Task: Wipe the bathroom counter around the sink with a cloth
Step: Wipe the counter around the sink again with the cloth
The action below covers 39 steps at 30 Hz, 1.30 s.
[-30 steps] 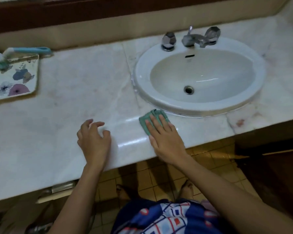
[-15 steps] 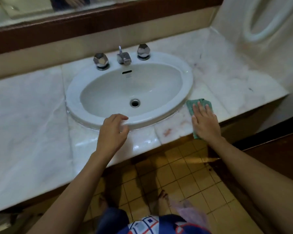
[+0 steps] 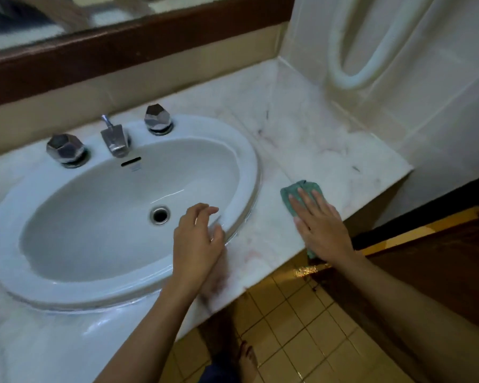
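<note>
A white oval sink (image 3: 241, 150) is set into the pale marble counter (image 3: 315, 139). A folded green cloth (image 3: 293, 194) lies flat on the counter to the right of the sink, near the front edge. My right hand (image 3: 321, 228) presses palm-down on it with fingers spread, covering most of it. My left hand (image 3: 197, 241) rests on the sink's front right rim, fingers loosely curled, holding nothing.
A chrome spout (image 3: 114, 139) and two faceted knobs (image 3: 65, 150) (image 3: 158, 118) sit behind the basin. A tiled wall (image 3: 398, 78) closes the counter's right end. A mirror frame (image 3: 122, 51) runs along the back. Yellow floor tiles (image 3: 302, 327) lie below.
My right hand slid the cloth from the counter in front of the sink to its right side. My left hand moved from the bare counter onto the sink's rim. The view swung right.
</note>
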Each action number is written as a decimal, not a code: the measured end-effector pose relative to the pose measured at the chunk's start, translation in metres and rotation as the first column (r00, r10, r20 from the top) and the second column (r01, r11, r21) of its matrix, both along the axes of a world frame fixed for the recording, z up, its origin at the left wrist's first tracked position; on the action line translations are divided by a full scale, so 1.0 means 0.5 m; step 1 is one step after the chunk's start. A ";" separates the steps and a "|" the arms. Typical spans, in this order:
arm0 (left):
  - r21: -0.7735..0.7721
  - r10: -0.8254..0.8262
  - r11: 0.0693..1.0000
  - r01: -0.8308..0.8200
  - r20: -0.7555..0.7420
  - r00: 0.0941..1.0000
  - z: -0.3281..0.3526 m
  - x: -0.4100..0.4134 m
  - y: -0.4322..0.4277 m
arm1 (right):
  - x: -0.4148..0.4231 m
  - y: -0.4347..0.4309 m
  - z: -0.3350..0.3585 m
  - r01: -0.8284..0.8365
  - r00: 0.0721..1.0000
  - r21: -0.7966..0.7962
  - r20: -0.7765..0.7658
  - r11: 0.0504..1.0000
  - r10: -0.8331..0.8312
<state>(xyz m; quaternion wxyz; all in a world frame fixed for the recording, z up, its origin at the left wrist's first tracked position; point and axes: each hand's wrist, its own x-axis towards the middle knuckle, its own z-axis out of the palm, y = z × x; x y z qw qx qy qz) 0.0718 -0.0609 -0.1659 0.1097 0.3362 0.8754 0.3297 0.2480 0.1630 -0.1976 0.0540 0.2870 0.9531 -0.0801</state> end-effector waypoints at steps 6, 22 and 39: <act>-0.122 -0.014 0.992 0.025 0.090 0.996 -0.022 -0.020 0.139 | -0.182 0.203 0.011 0.409 0.913 0.008 -0.006 0.913 -0.409; -0.020 0.023 1.000 -0.020 0.183 0.983 0.010 -0.067 0.297 | -0.092 0.139 -0.002 -0.261 0.965 0.059 0.046 0.964 0.258; -0.081 0.093 0.992 -0.096 -0.035 0.995 -0.038 -0.047 0.342 | -0.518 0.405 -0.011 -0.122 0.990 -0.024 -0.076 0.992 0.120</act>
